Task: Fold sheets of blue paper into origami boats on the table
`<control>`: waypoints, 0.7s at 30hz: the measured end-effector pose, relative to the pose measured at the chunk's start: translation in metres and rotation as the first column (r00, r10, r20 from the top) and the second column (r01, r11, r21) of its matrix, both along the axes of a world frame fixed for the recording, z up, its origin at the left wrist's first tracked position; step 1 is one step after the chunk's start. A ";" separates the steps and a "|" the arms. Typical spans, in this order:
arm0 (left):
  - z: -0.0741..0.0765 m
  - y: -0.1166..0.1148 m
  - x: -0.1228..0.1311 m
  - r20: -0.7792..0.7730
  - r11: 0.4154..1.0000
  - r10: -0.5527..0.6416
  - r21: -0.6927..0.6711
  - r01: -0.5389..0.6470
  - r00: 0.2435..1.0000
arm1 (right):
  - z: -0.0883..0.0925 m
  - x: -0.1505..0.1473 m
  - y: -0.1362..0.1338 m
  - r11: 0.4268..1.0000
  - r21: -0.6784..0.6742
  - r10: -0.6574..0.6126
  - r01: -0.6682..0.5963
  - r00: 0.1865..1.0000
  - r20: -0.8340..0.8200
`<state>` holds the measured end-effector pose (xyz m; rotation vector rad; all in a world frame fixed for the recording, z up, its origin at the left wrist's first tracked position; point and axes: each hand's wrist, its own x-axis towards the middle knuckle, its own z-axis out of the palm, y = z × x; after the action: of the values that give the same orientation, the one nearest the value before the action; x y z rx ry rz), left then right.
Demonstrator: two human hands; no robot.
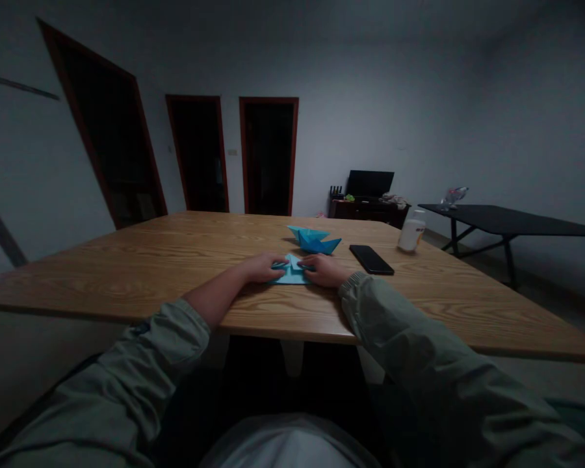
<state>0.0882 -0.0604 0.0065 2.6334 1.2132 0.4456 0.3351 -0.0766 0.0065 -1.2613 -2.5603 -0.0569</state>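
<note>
A light-blue sheet of folded paper point(290, 277) lies on the wooden table in front of me, with creased flaps rising near its middle. My left hand point(264, 267) grips its left side, thumb and fingers closed on the paper. On the opposite side my right hand point(324, 270) pinches the right flap the same way. Just beyond the hands stand two folded paper boats, a darker blue boat point(319, 246) in front and a lighter blue boat point(303, 233) partly hidden behind it.
To the right of my hand lies a black phone point(371, 259), and a white bottle point(412, 232) stands farther right near the edge of the wooden table point(175, 253). Beyond are a black folding table point(521, 220) and a television point(370, 182) on a dark cabinet.
</note>
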 end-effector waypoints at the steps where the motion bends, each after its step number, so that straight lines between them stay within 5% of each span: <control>1: 0.001 -0.005 0.002 -0.061 0.999 -0.036 0.005 0.037 0.998 | 0.001 -0.002 -0.002 1.000 -0.005 0.022 -0.022 0.999 0.035; 5: 0.003 -0.015 0.006 -0.168 0.994 -0.104 0.025 0.110 0.980 | 0.003 -0.003 -0.007 0.995 -0.026 0.099 -0.097 0.991 0.093; 11: 0.005 -0.012 -0.006 0.011 0.977 -0.151 -0.151 0.151 0.988 | 0.002 0.015 -0.013 0.972 -0.132 0.194 -0.195 0.981 -0.020; 21: 0.005 0.001 -0.042 0.268 0.910 0.022 -0.404 0.092 0.963 | -0.001 0.037 -0.010 0.945 -0.297 0.052 -0.135 0.961 -0.271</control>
<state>0.0462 -0.0599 0.0111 2.1516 1.0378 0.4607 0.3722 -0.0864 0.0054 -1.1541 -2.4572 0.5208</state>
